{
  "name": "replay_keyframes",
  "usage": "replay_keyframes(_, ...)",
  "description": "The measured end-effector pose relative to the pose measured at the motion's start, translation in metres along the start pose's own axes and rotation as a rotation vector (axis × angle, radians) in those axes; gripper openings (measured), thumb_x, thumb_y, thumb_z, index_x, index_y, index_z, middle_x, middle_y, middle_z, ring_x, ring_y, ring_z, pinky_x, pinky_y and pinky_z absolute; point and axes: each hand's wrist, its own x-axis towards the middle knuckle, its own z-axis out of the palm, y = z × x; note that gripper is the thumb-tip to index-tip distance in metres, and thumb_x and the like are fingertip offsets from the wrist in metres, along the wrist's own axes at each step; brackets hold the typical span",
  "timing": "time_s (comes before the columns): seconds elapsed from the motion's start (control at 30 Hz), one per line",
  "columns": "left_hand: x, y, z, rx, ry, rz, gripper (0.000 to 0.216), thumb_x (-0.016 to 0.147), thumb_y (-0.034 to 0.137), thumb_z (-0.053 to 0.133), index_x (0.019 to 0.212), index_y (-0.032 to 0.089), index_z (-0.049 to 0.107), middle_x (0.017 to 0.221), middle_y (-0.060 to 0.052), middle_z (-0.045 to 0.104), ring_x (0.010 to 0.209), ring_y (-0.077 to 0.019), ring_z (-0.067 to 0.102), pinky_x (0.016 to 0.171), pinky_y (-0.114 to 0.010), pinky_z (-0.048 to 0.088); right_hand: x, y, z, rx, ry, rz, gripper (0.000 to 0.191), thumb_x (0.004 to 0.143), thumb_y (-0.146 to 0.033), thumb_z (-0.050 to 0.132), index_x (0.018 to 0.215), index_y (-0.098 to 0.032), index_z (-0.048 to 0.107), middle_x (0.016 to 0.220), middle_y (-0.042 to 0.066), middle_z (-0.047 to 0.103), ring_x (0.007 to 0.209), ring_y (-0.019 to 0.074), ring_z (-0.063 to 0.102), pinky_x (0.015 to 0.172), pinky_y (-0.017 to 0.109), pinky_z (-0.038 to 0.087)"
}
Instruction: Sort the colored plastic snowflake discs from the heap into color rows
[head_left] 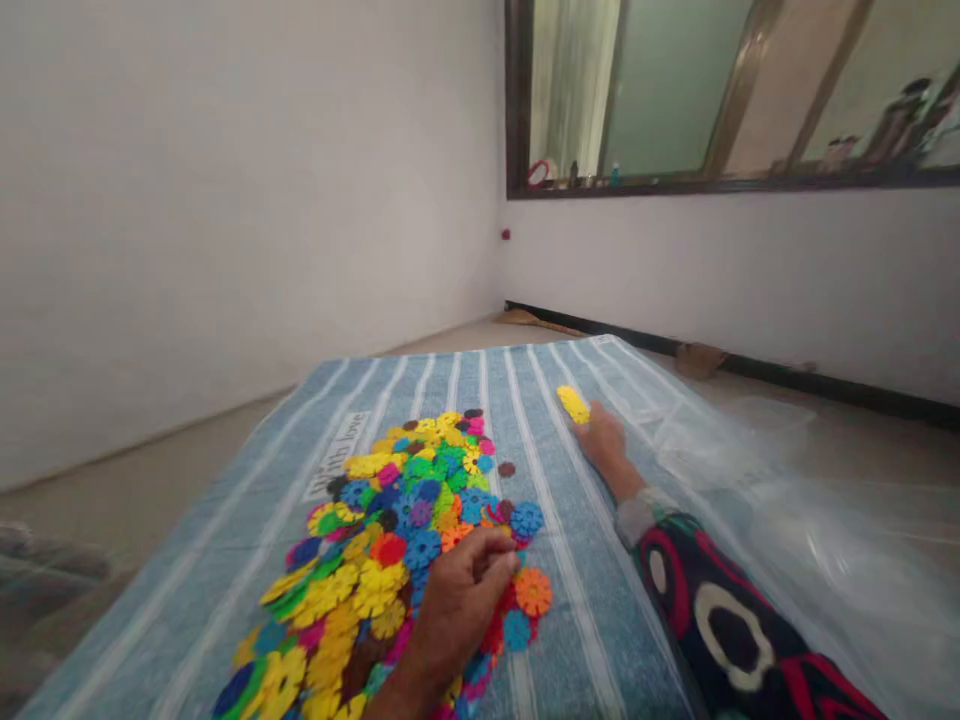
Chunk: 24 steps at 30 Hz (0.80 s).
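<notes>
Tons of plastic discs [405, 520] heaped mid-cloth [187, 600], left hand [457, 610] with fingers pinched together on them. Right hand [604, 440] touches a yellow stack [574, 405] near the cloth's right edge, grip hidden; bare stripes between.

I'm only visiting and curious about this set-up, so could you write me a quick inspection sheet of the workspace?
Surface: blue striped cloth, spread flat, with a printed label at its far left.
Job's things: pile of colourful flower-shaped discs; yellow stack of discs standing apart, further away to the right.
Clutter: clear plastic sheet along the cloth's right edge; one dark loose disc just beside the pile.
Hands: left hand lies on the pile with its fingers curled; right hand is at the yellow stack, its grip hidden.
Cables: nothing seen.
Surroundings: white walls; dark-framed glass panel with small items on its ledge.
</notes>
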Motion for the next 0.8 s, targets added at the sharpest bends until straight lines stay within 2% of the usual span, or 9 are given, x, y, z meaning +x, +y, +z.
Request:
replay_keyframes(0.23,-0.001,0.000,-0.001,0.143,0.025,0.081,0.020,0.081,0.034,0.051,0.084,0.018,0.063,0.073,0.000,0.065,0.065,-0.0138,0.060,0.061,-0.024,0.045,-0.026,-0.001,-0.004,0.000,0.018,-0.013,0.058,0.086,-0.036,0.052,0.133,-0.006,0.037,0.119,0.020,0.058,0.111,0.0281,0.053,0.091,0.034,0.035)
replay_keyframes(0.37,-0.002,0.003,-0.002,0.315,0.036,0.226,0.018,0.083,0.029,0.049,0.085,0.018,0.062,0.071,0.000,0.065,0.064,-0.0133,0.060,0.061,-0.023,0.047,-0.047,-0.005,-0.010,0.007,0.031,-0.075,0.049,0.087,-0.032,0.050,0.128,-0.006,0.043,0.116,0.020,0.058,0.110,0.0277,0.051,0.092,0.034,0.035)
replay_keyframes(0.5,-0.004,0.002,-0.001,0.489,0.073,0.502,0.017,0.085,0.024,0.047,0.093,0.019,0.061,0.086,-0.005,0.069,0.081,-0.0161,0.065,0.072,-0.026,0.052,-0.071,-0.011,-0.014,0.015,0.014,-0.193,0.028,0.086,-0.030,0.051,0.106,-0.012,0.058,0.104,0.015,0.060,0.103,0.0257,0.052,0.089,0.035,0.036)
replay_keyframes(0.63,-0.007,-0.002,0.003,0.663,0.040,0.740,0.023,0.084,0.019,0.049,0.103,0.019,0.060,0.108,-0.010,0.067,0.103,-0.0213,0.061,0.090,-0.035,0.050,-0.099,-0.018,-0.014,0.131,0.027,-0.368,0.015,0.084,-0.028,0.054,0.089,-0.016,0.061,0.095,0.010,0.061,0.097,0.0222,0.053,0.089,0.034,0.037)
replay_keyframes(0.7,-0.009,-0.004,0.006,0.722,-0.019,0.763,0.024,0.081,0.017,0.051,0.104,0.020,0.060,0.113,-0.009,0.066,0.109,-0.0238,0.058,0.093,-0.041,0.048,-0.113,-0.023,-0.014,0.207,0.041,-0.457,0.012,0.083,-0.026,0.055,0.087,-0.016,0.061,0.095,0.009,0.061,0.097,0.0212,0.052,0.089,0.033,0.037)
replay_keyframes(0.8,-0.012,-0.003,0.009,0.759,-0.105,0.710,0.026,0.077,0.016,0.055,0.102,0.022,0.060,0.115,-0.007,0.064,0.114,-0.0262,0.054,0.097,-0.049,0.043,-0.128,-0.030,-0.013,0.296,0.031,-0.548,0.009,0.083,-0.024,0.056,0.085,-0.017,0.062,0.094,0.008,0.061,0.096,0.0199,0.052,0.088,0.032,0.038)
